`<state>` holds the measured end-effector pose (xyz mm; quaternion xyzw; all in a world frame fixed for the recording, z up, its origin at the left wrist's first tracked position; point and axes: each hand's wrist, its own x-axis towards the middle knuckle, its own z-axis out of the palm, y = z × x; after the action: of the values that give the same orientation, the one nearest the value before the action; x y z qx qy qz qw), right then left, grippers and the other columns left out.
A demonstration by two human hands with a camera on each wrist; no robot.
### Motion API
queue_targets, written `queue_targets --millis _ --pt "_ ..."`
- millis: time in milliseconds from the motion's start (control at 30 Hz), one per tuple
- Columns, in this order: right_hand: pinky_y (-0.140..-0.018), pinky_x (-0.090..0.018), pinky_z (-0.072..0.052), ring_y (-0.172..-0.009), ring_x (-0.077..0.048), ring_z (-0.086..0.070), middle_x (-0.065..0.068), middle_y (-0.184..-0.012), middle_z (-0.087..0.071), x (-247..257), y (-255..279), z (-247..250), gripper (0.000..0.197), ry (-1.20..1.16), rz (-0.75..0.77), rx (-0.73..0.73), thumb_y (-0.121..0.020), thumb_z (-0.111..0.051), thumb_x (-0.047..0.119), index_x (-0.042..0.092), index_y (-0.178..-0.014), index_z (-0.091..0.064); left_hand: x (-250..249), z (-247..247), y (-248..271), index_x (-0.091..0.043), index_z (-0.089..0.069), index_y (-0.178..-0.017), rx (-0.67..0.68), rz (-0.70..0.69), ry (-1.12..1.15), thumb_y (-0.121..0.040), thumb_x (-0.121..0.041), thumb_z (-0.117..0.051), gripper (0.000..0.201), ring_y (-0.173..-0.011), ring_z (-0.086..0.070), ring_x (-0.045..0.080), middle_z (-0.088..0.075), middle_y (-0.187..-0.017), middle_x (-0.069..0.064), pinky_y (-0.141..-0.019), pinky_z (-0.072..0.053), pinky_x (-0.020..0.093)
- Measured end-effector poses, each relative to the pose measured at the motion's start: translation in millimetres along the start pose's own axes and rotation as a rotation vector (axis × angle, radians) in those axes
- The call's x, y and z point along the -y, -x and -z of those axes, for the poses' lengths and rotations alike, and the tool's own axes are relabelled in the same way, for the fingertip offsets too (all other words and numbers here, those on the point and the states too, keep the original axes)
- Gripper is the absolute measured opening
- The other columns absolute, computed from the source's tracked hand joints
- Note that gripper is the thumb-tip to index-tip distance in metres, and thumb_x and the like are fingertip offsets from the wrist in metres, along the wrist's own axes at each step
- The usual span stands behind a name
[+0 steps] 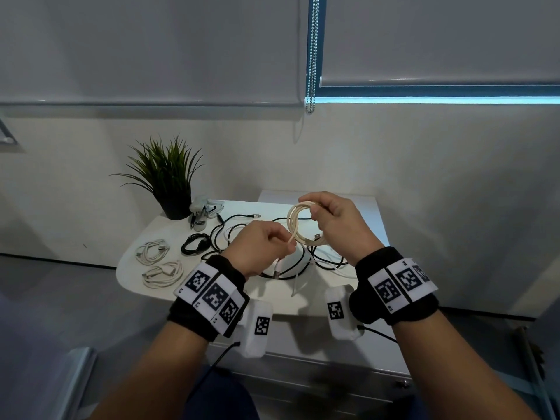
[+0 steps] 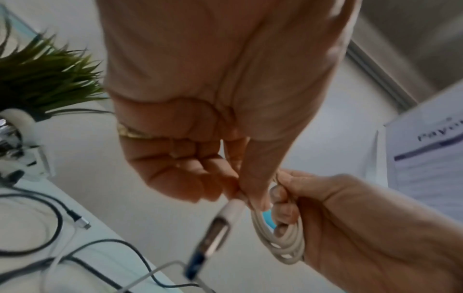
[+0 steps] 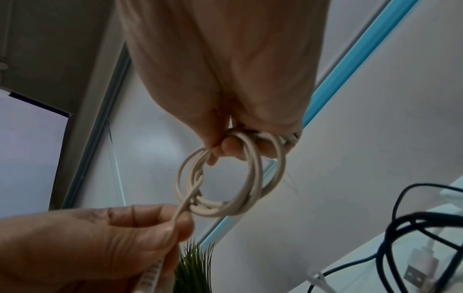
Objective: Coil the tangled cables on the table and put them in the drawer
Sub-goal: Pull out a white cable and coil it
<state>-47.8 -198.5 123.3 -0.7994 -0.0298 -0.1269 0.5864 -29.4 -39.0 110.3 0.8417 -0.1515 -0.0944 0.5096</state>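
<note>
A cream cable coil hangs above the table, wound in several loops. My right hand grips its top, fingers curled through the loops. My left hand pinches the cable's loose tail just below the coil, and the tail's USB plug dangles under the fist. Beneath both hands a tangle of black and white cables lies on the white table. A drawer front shows below the table edge.
Two coiled white cables and a coiled black cable lie on the table's left. At the back left stand a potted plant and a grey stapler. Wall and window blinds rise behind.
</note>
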Motion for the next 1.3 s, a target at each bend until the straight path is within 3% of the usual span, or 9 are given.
queue_targets --millis 133,233,433,700,833,967,1067,1167,1300 --pt "-0.074 -0.018 -0.043 -0.076 -0.003 -0.055 0.011 -0.083 -0.065 1.5 -4.2 4.5 0.017 0.039 0.072 -0.001 -0.095 -0.053 0.019 0.025 -0.099 -0.068 -5.4 3.2 3.1 -0.012 -0.062 -0.068 -0.064 -0.036 0.083 -0.081 -0.003 -0.067 0.016 -0.042 -0.044 0.004 -0.048 -0.044 -0.01 -0.047 -0.04 0.016" --pt "-0.065 -0.009 -0.037 -0.061 0.009 -0.052 0.025 -0.065 -0.06 1.0 -6.6 10.3 0.021 -0.006 0.055 0.017 -0.096 -0.05 0.012 0.017 -0.105 -0.068 -9.3 7.8 3.9 -0.009 -0.061 -0.069 -0.113 -0.07 0.132 -0.082 -0.001 -0.065 0.016 -0.044 -0.05 0.009 -0.054 -0.048 -0.002 -0.05 -0.046 0.02" --pt "-0.064 -0.016 -0.044 -0.066 -0.01 -0.053 0.003 -0.074 -0.06 1.9 -2.3 17.1 0.029 -0.063 0.008 0.125 -0.094 -0.052 0.007 0.03 -0.097 -0.069 -15.3 30.4 4.5 -0.01 -0.064 -0.073 -0.266 -0.142 0.001 -0.083 -0.007 -0.065 0.011 -0.053 -0.055 0.017 -0.06 -0.056 0.005 -0.06 -0.047 0.029" --pt "-0.056 -0.017 -0.047 -0.052 -0.005 -0.055 -0.003 -0.063 -0.065 11.1 -2.9 11.2 0.025 -0.175 -0.014 0.098 -0.087 -0.057 -0.004 0.016 -0.086 -0.072 -7.5 22.1 -2.5 -0.018 -0.067 -0.084 -0.594 -0.374 -0.004 -0.086 -0.007 -0.061 0.013 -0.067 -0.064 0.013 -0.064 -0.082 0.008 -0.071 -0.053 0.023" --pt "-0.056 -0.02 -0.047 -0.06 -0.017 -0.057 -0.007 -0.067 -0.066 11.0 -2.4 11.5 0.026 -0.296 -0.023 0.104 -0.088 -0.055 -0.005 0.014 -0.083 -0.072 -7.2 7.4 -4.6 -0.017 -0.066 -0.078 -0.484 -0.259 0.314 -0.088 0.0 -0.057 0.022 -0.063 -0.067 0.005 -0.069 -0.067 -0.007 -0.065 -0.056 0.022" --pt "-0.049 -0.017 -0.045 -0.049 -0.008 -0.057 -0.006 -0.064 -0.065 11.1 -4.1 9.2 0.02 -0.353 -0.009 0.0 -0.087 -0.056 -0.008 0.004 -0.095 -0.07 -7.3 -2.0 -2.7 -0.006 -0.068 -0.087 -0.379 -0.214 0.614 -0.09 0.002 -0.052 0.019 -0.066 -0.068 0.011 -0.072 -0.075 0.005 -0.061 -0.053 0.018" --pt "-0.046 -0.015 -0.044 -0.046 -0.008 -0.058 -0.01 -0.067 -0.062 10.4 -5.4 9.1 0.022 -0.408 -0.01 -0.06 -0.087 -0.056 -0.01 0.002 -0.101 -0.067 -4.8 -4.9 1.1 -0.004 -0.068 -0.094 -0.294 -0.243 0.669 -0.088 0.003 -0.054 0.016 -0.067 -0.067 0.009 -0.074 -0.08 0.004 -0.063 -0.051 0.015" --pt "-0.05 -0.019 -0.048 -0.054 -0.015 -0.062 -0.008 -0.069 -0.064 9.1 -5.6 6.2 0.02 -0.427 -0.012 -0.058 -0.086 -0.057 -0.008 0.007 -0.089 -0.07 -2.3 -8.6 2.8 0.0 -0.065 -0.103 -0.276 -0.245 0.633 -0.078 0.007 -0.066 0.026 -0.085 -0.069 0.023 -0.071 -0.095 0.018 -0.075 -0.056 0.028" --pt "-0.052 -0.02 -0.045 -0.06 -0.014 -0.058 -0.004 -0.071 -0.065 9.4 -4.6 3.2 0.023 -0.347 0.006 -0.043 -0.087 -0.058 -0.003 0.016 -0.086 -0.071 -3.4 -10.9 2.6 -0.006 -0.064 -0.092 -0.273 -0.217 0.593 -0.088 0.0 -0.057 0.01 -0.067 -0.067 0.012 -0.072 -0.073 0.003 -0.066 -0.054 0.022"
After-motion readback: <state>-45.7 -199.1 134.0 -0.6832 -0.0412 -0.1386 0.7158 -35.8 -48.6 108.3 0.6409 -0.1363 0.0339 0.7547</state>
